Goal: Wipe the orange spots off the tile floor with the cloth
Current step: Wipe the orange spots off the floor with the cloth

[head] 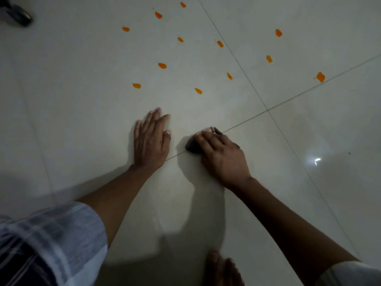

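A pale, glossy tile floor [82, 100] fills the view, crossed by thin grout lines that meet just beyond the right hand. A small bright glare sits on the tile at the right.

Orange spots [162, 65] are scattered over the far half of the floor, more than a dozen of them, all well apart from both hands; the nearest one [198, 91] lies between and beyond the two hands. The floor directly around the hands shows no orange.

The left hand [149, 141] lies flat on the tile, palm down, fingers extended and close together, thumb slightly out. The right hand [220, 155] presses down on a small dark cloth [191, 146], bunched beneath the fingers so that only its dark edges show at the left side and at the fingertips. It rests right on a grout line.

Both forearms are bare; a striped sleeve [51, 234] covers the left upper arm and a pale sleeve [350, 273] shows at the lower right. Bare toes [220, 265] show at the bottom edge. A dark, blurred object [19, 16] lies in the top left corner; what it is cannot be told.
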